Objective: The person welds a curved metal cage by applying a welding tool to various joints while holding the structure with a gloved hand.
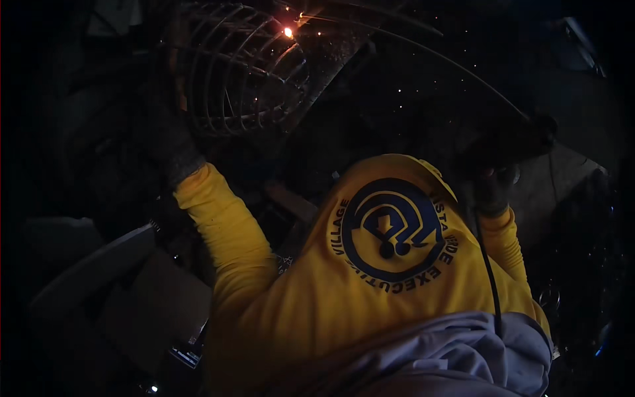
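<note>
A barred metal cage [228, 126], with several curved ribs, is at the upper left. A bright orange glow and flying sparks show at its far right side. My left hand [175, 149], in a dark glove, reaches to the cage's left edge; its fingers are lost in the dark. On the right, my gloved right hand [493, 188] is closed on a dark welding electrode holder [512, 142], mostly in shadow. A long thin welding rod [456, 64] runs from the holder in a bend, up and left toward the glow.
Beside the cage slants a flat metal piece [331, 76]. A dark cable [491, 278] hangs along my right side. At the lower left are a curved pale piece [92, 261] and a brownish panel [155, 301]. A grey board [575, 169] lies by my right hand. Deep shadow hides much else.
</note>
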